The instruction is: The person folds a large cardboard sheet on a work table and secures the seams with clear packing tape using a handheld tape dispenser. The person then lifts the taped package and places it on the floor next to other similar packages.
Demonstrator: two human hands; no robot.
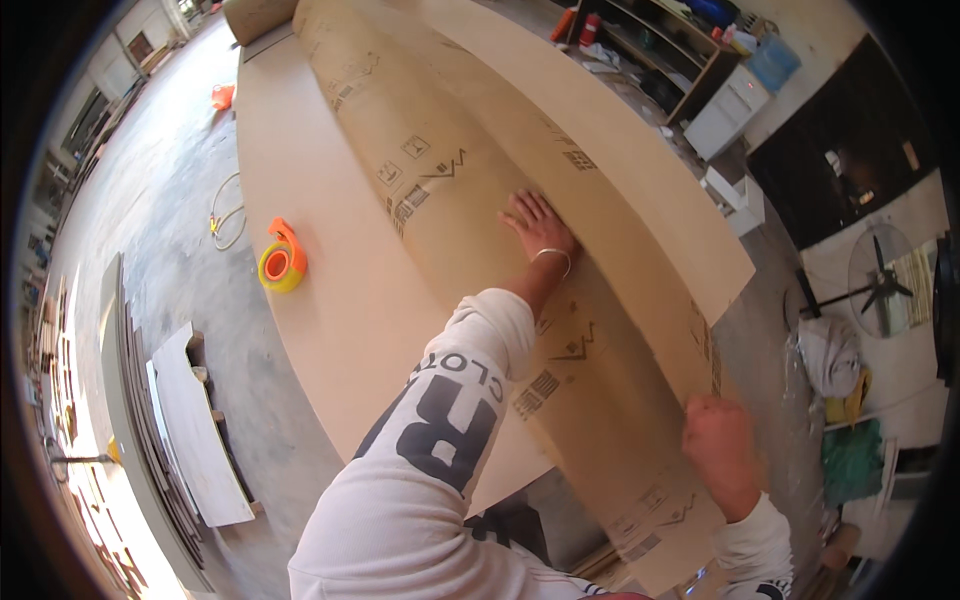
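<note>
A long sheet of printed brown wrapping paper [450, 200] is folded lengthwise over a pale, flat board [300, 180]. My left hand [540, 228] lies flat on the paper near its middle, fingers spread, with a thin bracelet at the wrist. At the paper's right edge, close to me, my right hand [718, 450] is closed on the paper; it is slightly blurred. An orange tape dispenser with a yellow roll [282, 262] sits at the board's left edge.
A thick roll of brown paper [258, 18] lies at the far end. Stacked planks [160, 430] and a white panel [205, 430] are on the left floor. To the right stand a black fan [882, 285], a white cabinet [725, 112] and shelves [670, 50].
</note>
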